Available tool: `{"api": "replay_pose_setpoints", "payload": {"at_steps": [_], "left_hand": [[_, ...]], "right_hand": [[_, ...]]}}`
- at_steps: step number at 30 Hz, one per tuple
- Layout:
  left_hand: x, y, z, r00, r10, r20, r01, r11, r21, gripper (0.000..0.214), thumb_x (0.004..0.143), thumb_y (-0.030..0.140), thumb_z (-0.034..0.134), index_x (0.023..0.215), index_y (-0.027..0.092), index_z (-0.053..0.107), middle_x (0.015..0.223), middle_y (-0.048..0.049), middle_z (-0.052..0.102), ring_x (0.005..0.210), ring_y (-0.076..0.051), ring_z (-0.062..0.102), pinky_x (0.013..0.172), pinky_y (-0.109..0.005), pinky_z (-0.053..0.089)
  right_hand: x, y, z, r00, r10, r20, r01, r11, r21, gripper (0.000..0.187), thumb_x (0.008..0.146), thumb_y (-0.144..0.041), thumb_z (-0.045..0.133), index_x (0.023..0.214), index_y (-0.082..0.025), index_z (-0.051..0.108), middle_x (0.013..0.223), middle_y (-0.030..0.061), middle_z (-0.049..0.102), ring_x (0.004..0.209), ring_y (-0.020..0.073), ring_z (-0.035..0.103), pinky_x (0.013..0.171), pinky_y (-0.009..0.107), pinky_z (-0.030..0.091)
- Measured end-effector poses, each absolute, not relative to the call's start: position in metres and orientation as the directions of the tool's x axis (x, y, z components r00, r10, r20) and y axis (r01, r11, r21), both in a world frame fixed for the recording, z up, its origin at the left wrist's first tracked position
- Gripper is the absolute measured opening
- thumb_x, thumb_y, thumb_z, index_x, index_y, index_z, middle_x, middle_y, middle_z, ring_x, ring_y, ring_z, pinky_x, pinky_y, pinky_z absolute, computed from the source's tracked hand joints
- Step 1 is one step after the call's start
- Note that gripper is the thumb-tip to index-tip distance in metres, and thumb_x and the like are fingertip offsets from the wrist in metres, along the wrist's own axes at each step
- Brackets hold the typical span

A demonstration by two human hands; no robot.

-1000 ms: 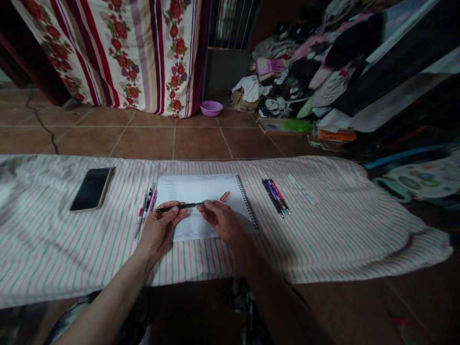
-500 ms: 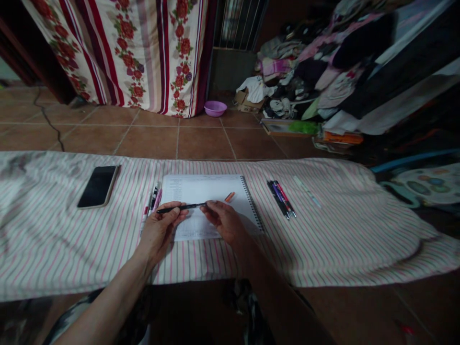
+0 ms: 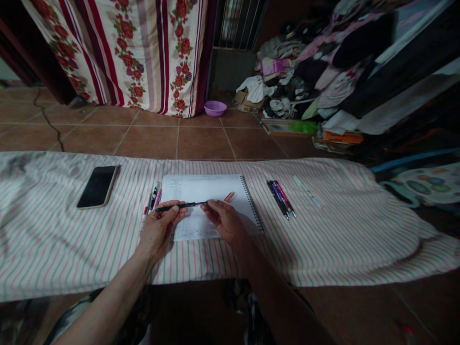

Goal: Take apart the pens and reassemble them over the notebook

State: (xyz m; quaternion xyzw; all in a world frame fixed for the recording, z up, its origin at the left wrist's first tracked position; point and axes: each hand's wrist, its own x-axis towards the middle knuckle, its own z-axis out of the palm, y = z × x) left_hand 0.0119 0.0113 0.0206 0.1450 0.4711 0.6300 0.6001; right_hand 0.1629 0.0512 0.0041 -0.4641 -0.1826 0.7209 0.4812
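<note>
My left hand (image 3: pixel 161 224) pinches the black barrel of a pen (image 3: pixel 170 207) between thumb and fingers. The pen lies nearly level above a spiral notebook (image 3: pixel 212 184) with printed lines and columns. My right hand (image 3: pixel 223 218) has its fingertips closed round the thin right end of the pen; whether that end is a refill or a tip I cannot tell. A small orange piece (image 3: pixel 229 196) rests on the page just beyond my right fingers. Several pens (image 3: pixel 154 196) lie along the notebook's left edge, partly behind my left hand.
Right of the notebook lie several dark, purple and red pens (image 3: pixel 280 199) and a pale pen (image 3: pixel 306 190). A phone (image 3: pixel 97 187) is at the left on the striped cloth (image 3: pixel 341 230). Beyond, on the tiled floor, are a purple basin (image 3: pixel 215 109) and heaped clothes (image 3: pixel 298 72).
Both hands keep their hold on the pen. It has shifted very slightly, its left end a touch to the left; everything else stays in place.
</note>
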Motion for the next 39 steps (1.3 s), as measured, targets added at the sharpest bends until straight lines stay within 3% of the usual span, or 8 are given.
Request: {"api": "replay_pose_setpoints", "payload": {"at_steps": [19, 28, 33, 39], "left_hand": [[0.0, 0.012, 0.021, -0.276, 0.891, -0.361, -0.598, 0.135, 0.79, 0.014, 0.071, -0.002, 0.058, 0.078, 0.008, 0.065, 0.078, -0.0075, 0.071, 0.063, -0.011, 0.068, 0.062, -0.014, 0.056], [-0.008, 0.014, 0.023, -0.296, 0.889, -0.35, -0.539, 0.147, 0.829, 0.013, 0.068, 0.002, 0.063, 0.08, 0.008, 0.064, 0.076, -0.0066, 0.071, 0.064, -0.011, 0.067, 0.063, -0.015, 0.054], [-0.006, 0.012, 0.018, -0.29, 0.913, -0.288, -0.353, 0.177, 0.919, 0.021, 0.063, 0.015, 0.071, 0.081, 0.01, 0.063, 0.065, -0.0054, 0.069, 0.062, -0.012, 0.066, 0.062, -0.019, 0.052], [-0.005, 0.014, 0.002, -0.231, 0.963, -0.137, 0.037, 0.149, 0.988, 0.024, 0.066, 0.027, 0.068, 0.086, 0.014, 0.061, 0.062, -0.0034, 0.068, 0.06, -0.016, 0.066, 0.062, -0.027, 0.051]], "right_hand": [[0.173, 0.061, -0.007, 0.007, 0.886, -0.465, -0.487, -0.403, -0.775, 0.021, 0.055, -0.026, 0.078, 0.061, -0.018, 0.06, 0.063, -0.0033, 0.064, 0.068, 0.0119, 0.064, 0.06, 0.019, 0.053], [0.177, 0.063, 0.0, 0.069, 0.87, -0.489, -0.545, -0.378, -0.748, 0.019, 0.054, -0.017, 0.077, 0.055, -0.015, 0.058, 0.058, -0.0038, 0.062, 0.06, 0.009, 0.063, 0.056, 0.014, 0.052], [0.18, 0.064, 0.004, 0.112, 0.87, -0.48, -0.56, -0.343, -0.754, 0.017, 0.056, -0.015, 0.077, 0.058, -0.016, 0.06, 0.058, -0.0028, 0.063, 0.059, 0.0094, 0.063, 0.051, 0.014, 0.052], [0.183, 0.063, 0.007, 0.106, 0.891, -0.442, -0.556, -0.315, -0.769, 0.015, 0.059, -0.015, 0.075, 0.06, -0.016, 0.06, 0.061, -0.0026, 0.063, 0.06, 0.0092, 0.063, 0.053, 0.014, 0.052]]}}
